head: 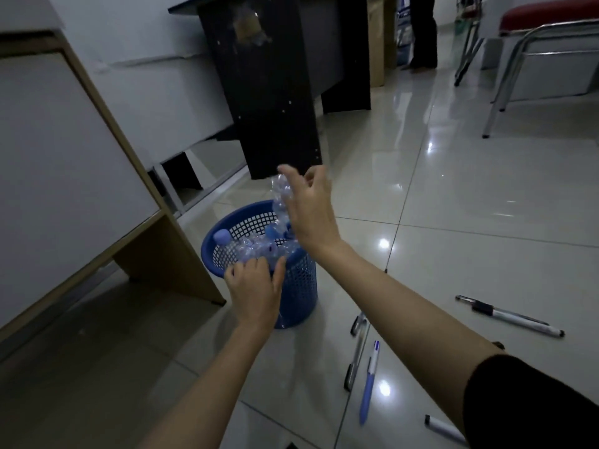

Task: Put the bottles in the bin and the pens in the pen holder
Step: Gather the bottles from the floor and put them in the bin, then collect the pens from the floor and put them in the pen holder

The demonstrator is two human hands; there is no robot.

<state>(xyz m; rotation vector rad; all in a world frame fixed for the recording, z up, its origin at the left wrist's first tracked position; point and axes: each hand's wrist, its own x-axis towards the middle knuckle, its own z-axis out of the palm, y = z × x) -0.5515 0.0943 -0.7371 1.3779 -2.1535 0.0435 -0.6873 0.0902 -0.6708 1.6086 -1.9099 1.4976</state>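
Glossy pale floor tiles are reflecting small spots of ceiling light across a dim office room. Nearest the camera, several pens are lying scattered on the tiles beside the right forearm: a white marker with a black cap at the bottom edge, a blue and white pen pointing away from the viewer, a slim dark-tipped pen just left of it, and, well apart to the right, a long white marker with a black clip. A little farther on, the left hand is reaching to the near rim of the blue mesh bin, its fingers curled loosely and slightly parted, the thumb stretched toward the rim; whether the fingertips are touching the rim or a bottle cannot be told. Crushed clear bottles with blue caps are filling the bin up to its top. Above the bin's far side, the right hand is hanging with its fingers spread and relaxed, and a crumpled clear bottle is sitting upright just beside its palm, blurred, its lower end over the bin; whether the hand is touching it cannot be told. To the left, a light wooden desk is standing near the bin. Beyond, a dark desk panel is rising from the floor, and a red-seated metal chair is standing far off at the right.
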